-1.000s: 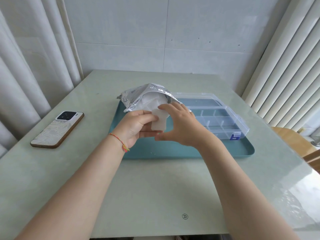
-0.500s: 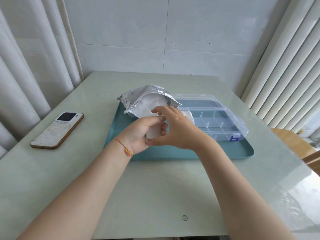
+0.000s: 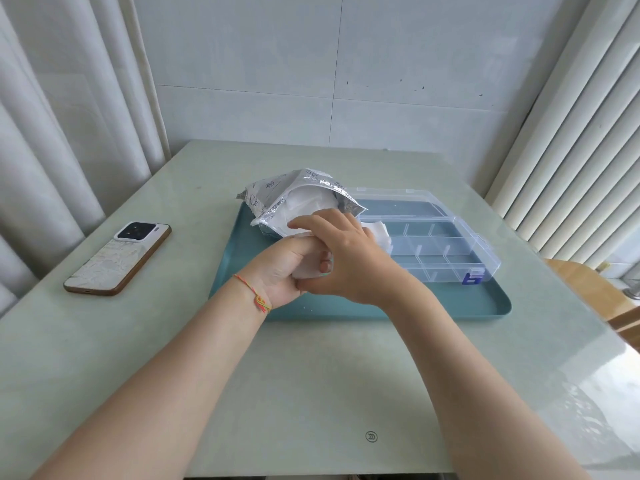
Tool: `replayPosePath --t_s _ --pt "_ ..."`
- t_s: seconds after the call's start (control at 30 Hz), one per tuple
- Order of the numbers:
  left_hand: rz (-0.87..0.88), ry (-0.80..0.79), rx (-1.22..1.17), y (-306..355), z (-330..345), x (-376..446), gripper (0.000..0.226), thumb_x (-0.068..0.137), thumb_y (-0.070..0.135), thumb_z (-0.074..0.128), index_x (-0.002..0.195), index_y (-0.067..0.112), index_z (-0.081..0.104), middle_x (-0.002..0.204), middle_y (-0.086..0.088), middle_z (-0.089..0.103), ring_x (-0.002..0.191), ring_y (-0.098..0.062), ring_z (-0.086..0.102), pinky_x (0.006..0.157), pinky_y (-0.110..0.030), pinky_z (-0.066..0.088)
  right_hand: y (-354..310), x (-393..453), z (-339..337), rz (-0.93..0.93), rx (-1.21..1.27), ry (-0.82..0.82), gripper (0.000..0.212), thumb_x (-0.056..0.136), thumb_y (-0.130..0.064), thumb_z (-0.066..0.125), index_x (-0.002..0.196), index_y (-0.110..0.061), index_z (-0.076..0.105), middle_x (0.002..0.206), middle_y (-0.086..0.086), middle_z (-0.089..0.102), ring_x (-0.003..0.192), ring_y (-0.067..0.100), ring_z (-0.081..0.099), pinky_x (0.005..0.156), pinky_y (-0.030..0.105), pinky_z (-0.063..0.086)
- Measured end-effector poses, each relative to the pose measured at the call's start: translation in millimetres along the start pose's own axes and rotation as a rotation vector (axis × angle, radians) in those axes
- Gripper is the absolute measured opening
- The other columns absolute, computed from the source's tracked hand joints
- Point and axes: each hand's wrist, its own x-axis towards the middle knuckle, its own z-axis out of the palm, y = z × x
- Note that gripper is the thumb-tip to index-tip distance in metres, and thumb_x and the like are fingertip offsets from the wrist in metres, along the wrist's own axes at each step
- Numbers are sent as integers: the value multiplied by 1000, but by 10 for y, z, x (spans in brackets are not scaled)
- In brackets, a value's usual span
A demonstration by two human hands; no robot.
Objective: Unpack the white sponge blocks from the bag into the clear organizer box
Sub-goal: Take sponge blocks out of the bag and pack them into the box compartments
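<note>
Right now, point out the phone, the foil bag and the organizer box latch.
phone (image 3: pixel 117 258), head view, middle of its patterned back.
foil bag (image 3: pixel 277 194), head view, printed outer side.
organizer box latch (image 3: pixel 471 276), head view, blue clip on the front edge.

Both hands (image 3: pixel 311 265) gripping a white sponge block (image 3: pixel 311 268), foil bag (image 3: pixel 294 202) behind, clear organizer box (image 3: pixel 446 244) right

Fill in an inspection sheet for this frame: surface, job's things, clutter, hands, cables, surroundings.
Surface: pale green table bearing a teal tray.
Job's things: silver foil bag, open, on the tray's far left; clear organizer box, lid open, on the tray's right, white sponge pieces at its left end; one white sponge block held between both hands.
Clutter: phone, face down, left of the tray.
Hands: left hand and right hand both grip the block.
Cables: nothing seen.
Surroundings: curtains, tiled wall, wooden chair.
</note>
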Motion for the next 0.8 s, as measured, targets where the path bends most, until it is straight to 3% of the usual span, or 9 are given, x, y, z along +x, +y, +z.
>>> replayPosePath --t_s 0.17,0.33,0.4,0.47,0.5,0.57,0.63,0.73,0.8 --pt "-5 34 -53 -9 -27 15 12 68 11 60 75 19 54 69 1 48 60 -10 51 56 -19 41 14 4 5 -17 -22 26 70 64 -35 84 128 -31 57 124 -7 50 115 20 42 95 48 40" --pt "7 5 -33 12 -1 -16 13 74 10 64 74 23 60 66 4 47 58 -9 46 55 -19 37 10 -8 -15 -8 22 -17 73 68 -34 80 134 -37 51 124 -9 48 116 17 41 99 43 38" --pt "38 23 40 27 13 -32 15 82 6 64 80 21 63 59 7 45 52 -8 40 48 -17 36 5 -20 -133 37 165 -78 72 73 -34 81 136 -35 48 125 -10 48 116 10 43 99 27 38" --pt "77 28 132 50 9 -49 21 81 11 66 100 19 61 59 6 47 50 -10 39 45 -20 36 -2 -22 -305 140 372 -80 52 83 -23 75 130 -32 55 123 -14 54 110 -1 49 87 7 38" --pt "102 14 179 67 10 -54 31 78 12 68 107 19 60 60 4 46 50 -12 38 45 -20 34 3 -17 -379 191 452 -43 39 87 -19 69 123 -31 61 120 -15 58 107 -4 52 81 5 39" --pt "171 -30 268 95 40 -48 36 77 10 69 111 21 62 63 1 43 51 -14 37 46 -21 28 23 10 -470 254 458 32 23 88 -15 61 106 -28 69 113 -9 61 100 -3 57 75 6 42" --pt "223 -91 333 129 113 -44 29 77 7 68 102 22 67 71 -2 43 53 -12 38 47 -22 27 33 33 -532 290 396 7 10 88 -21 65 96 -24 71 104 -8 59 85 -1 57 66 4 41" --pt "248 -153 395 162 244 -2 20 74 6 70 87 22 67 90 -9 46 59 -12 41 51 -21 28 103 32 -678 331 395 -111 12 87 -31 72 93 -21 71 68 -27 59 58 -11 50 50 3 35" --pt "243 -149 394 170 321 48 20 72 5 71 88 16 64 85 -9 47 58 -11 43 51 -20 30 189 18 -789 356 390 -141 10 88 -26 71 96 -19 71 51 -33 52 50 -14 47 46 3 32"
